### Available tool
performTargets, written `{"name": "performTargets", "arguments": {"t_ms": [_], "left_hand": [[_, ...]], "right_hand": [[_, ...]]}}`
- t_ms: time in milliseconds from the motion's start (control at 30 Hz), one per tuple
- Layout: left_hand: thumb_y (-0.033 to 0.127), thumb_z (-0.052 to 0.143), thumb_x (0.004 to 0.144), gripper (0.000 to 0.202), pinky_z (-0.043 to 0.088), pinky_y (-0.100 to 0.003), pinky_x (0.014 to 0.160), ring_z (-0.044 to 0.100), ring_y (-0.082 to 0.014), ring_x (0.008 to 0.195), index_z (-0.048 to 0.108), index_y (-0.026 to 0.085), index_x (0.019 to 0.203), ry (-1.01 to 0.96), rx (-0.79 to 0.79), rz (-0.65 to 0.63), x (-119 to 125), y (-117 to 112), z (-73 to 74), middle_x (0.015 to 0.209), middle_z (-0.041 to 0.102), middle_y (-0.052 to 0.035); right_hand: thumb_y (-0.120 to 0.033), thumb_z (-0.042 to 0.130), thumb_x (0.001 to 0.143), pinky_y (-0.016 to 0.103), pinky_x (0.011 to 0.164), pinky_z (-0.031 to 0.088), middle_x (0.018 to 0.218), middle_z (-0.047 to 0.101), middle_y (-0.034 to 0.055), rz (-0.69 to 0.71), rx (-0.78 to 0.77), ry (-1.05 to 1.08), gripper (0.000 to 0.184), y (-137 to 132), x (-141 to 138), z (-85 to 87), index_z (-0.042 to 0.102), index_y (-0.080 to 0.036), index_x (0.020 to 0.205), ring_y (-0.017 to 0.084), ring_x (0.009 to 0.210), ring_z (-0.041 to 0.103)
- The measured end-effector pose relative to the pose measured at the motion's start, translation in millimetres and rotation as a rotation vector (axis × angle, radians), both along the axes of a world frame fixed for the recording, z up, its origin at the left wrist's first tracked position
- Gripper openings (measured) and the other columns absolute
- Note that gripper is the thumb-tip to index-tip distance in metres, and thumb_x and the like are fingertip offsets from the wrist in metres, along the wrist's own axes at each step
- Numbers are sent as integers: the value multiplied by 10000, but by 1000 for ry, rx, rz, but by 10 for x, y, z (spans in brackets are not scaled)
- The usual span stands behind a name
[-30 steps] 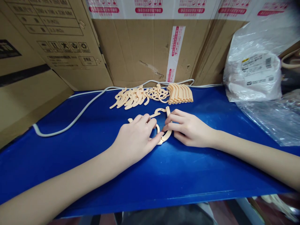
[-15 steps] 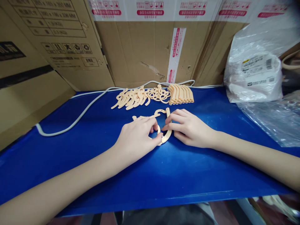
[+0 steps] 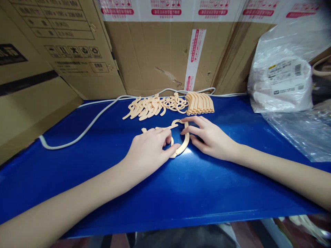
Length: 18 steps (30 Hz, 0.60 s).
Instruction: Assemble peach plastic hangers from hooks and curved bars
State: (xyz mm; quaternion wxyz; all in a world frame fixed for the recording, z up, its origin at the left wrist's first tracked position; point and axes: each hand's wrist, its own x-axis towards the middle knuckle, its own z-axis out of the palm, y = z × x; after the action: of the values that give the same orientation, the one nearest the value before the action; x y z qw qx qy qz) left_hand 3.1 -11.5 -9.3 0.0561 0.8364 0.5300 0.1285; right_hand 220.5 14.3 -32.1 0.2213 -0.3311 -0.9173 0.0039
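A cream plastic folding hanger (image 3: pixel 184 144), with curved arms and a hook-like end, lies on the blue tabletop between my hands. My left hand (image 3: pixel 150 146) is closed over its left part, thumb pressed near the lower joint; the palm hides much of that side. The fingers of my right hand (image 3: pixel 207 136) bend over the upright curved arm on the right, with the thumb at its outer edge. Behind the hanger lie a pile of loose curved pieces (image 3: pixel 148 107), some hook-shaped pieces (image 3: pixel 176 102) and a neat row of curved arms (image 3: pixel 200 103).
Cardboard boxes (image 3: pixel 155 55) wall off the back and left of the blue table (image 3: pixel 160 203). A white cable (image 3: pixel 88 129) runs along the back and loops at the left. At the right sits a clear plastic bag (image 3: pixel 281 82) with a label, its loose film spread over the table.
The hanger has shifted slightly left with my left hand. My right fingers have slid up its right arm, the index finger now by the hook-like end.
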Motion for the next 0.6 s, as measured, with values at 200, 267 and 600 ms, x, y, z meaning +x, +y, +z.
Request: {"name": "performTargets", "arguments": {"t_ms": [200,267,600], "left_hand": [[329,528,858,200,322,-265,549,580,-173,727,561,212,699,28,-12,-18,10,5,8,790,657,18],[308,516,847,186,305,-264,540,575,-170,714,565,211,696,37,-21,-11,15,-1,12,798,660,17],[337,474,865,223,269,-270,543,548,-171,695,557,209,702,38,-71,9,30,-27,29,736,632,9]], "right_hand": [[-100,460,893,436,994,450,1310,515,159,20,-14,-20,247,13,6,-4,604,-156,1086,263,1190,490],[-83,437,900,427,986,452,1300,522,151,40,-9,-36,258,13,4,1,600,-160,1083,256,1191,483],[-90,416,917,417,921,412,1131,623,112,145,74,-104,190,2,-22,50,589,-165,937,248,1096,510]]}}
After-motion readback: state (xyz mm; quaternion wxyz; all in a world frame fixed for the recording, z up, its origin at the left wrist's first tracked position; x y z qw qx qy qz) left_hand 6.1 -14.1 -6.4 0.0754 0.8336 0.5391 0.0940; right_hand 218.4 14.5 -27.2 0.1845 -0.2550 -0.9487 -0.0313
